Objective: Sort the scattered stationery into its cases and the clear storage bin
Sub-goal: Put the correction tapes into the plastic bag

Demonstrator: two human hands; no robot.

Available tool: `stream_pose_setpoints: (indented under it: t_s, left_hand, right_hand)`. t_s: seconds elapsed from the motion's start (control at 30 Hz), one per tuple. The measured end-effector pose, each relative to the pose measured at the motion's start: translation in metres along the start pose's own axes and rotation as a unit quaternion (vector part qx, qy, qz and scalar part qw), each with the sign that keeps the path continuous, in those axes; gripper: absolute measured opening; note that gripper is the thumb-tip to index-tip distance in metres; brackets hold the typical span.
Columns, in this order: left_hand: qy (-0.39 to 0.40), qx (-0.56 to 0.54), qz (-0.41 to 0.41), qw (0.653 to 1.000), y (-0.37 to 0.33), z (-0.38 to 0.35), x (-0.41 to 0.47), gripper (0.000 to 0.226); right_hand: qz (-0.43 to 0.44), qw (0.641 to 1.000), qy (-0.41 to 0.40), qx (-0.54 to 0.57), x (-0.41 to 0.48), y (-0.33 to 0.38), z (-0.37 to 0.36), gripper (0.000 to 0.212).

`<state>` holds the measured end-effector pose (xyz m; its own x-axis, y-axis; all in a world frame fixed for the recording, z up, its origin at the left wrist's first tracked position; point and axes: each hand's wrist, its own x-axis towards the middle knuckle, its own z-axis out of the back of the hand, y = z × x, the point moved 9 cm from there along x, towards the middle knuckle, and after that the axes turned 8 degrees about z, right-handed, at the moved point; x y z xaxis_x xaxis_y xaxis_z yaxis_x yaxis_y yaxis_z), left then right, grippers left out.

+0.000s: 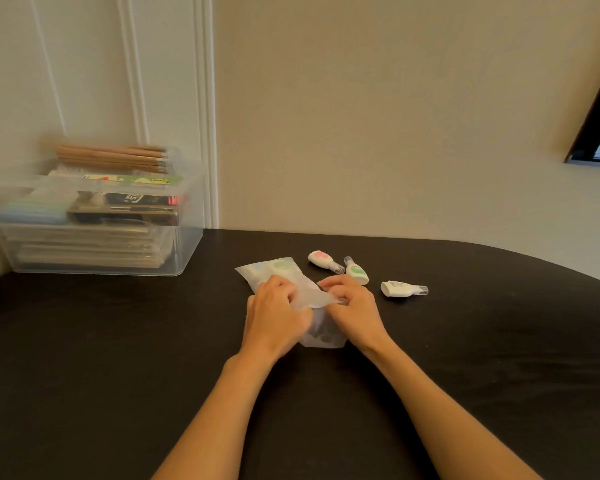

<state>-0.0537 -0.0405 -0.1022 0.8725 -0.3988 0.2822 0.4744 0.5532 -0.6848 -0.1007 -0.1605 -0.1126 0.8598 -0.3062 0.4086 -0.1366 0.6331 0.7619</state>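
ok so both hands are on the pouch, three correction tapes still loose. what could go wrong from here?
1. The translucent plastic pouch is limp and both hands, left and right, pinch it near one end; the contents could slide out.
2. The green-marked white correction tape lies just beyond the right hand; a nudge could knock it into the pink-marked one.
3. The brown wooden pencils lie on top of the full clear plastic storage bin and may roll off.

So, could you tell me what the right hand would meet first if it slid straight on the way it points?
Probably the green-marked correction tape, just beyond the right hand, which grips the clear pouch; depth is uncertain.
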Motion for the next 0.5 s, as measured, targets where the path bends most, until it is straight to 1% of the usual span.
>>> stream_pose_setpoints:
  t_s: [0.07,0.1,0.13,0.17,0.2,0.23,0.27,0.3,0.33,0.37,0.4,0.47,0.5]
  left_hand:
    - [0.011,-0.088,0.013,0.996,0.003,0.007,-0.002,0.045]
    - [-0.002,-0.141,0.027,0.99,0.003,0.014,-0.002,0.06]
    - [-0.022,-0.182,0.051,0.982,0.005,0.021,-0.001,0.067]
    - [-0.041,-0.208,0.083,0.974,0.008,0.027,0.001,0.067]
    - [-0.062,-0.209,0.123,0.968,0.015,0.029,0.007,0.063]
    - [-0.074,-0.184,0.161,0.967,0.023,0.029,0.013,0.055]
    - [-0.074,-0.134,0.187,0.97,0.029,0.025,0.02,0.045]
    - [-0.064,-0.071,0.202,0.975,0.033,0.019,0.026,0.036]
    - [-0.044,-0.01,0.205,0.978,0.035,0.01,0.032,0.032]
    - [-0.024,0.04,0.205,0.978,0.034,0.002,0.035,0.037]
    - [-0.009,0.079,0.206,0.975,0.034,-0.005,0.039,0.046]
    - [0.003,0.124,0.195,0.973,0.029,-0.008,0.043,0.058]
    - [0.007,0.132,0.186,0.974,0.026,-0.008,0.045,0.059]
  right_hand:
    - [-0.012,0.999,0.019,0.024,0.0,-0.006,-0.003,0.014]
    - [-0.02,0.998,0.036,0.038,-0.001,-0.009,-0.006,0.015]
    - [-0.026,0.997,0.052,0.044,-0.002,-0.011,-0.01,0.016]
    - [-0.025,0.997,0.065,0.043,-0.004,-0.012,-0.012,0.016]
    - [-0.021,0.996,0.075,0.045,-0.006,-0.01,-0.014,0.018]
    - [-0.017,0.995,0.085,0.05,-0.008,-0.008,-0.016,0.022]
    - [-0.015,0.994,0.092,0.059,-0.009,-0.006,-0.019,0.027]
    - [-0.016,0.993,0.097,0.068,-0.011,-0.005,-0.021,0.029]
    - [-0.017,0.992,0.1,0.077,-0.012,-0.006,-0.022,0.029]
    - [-0.016,0.992,0.101,0.08,-0.012,-0.008,-0.021,0.027]
    - [-0.016,0.992,0.102,0.071,-0.013,-0.009,-0.021,0.025]
    - [-0.017,0.994,0.105,0.019,-0.012,-0.012,-0.021,0.022]
    - [-0.012,0.994,0.107,-0.013,-0.011,-0.013,-0.023,0.02]
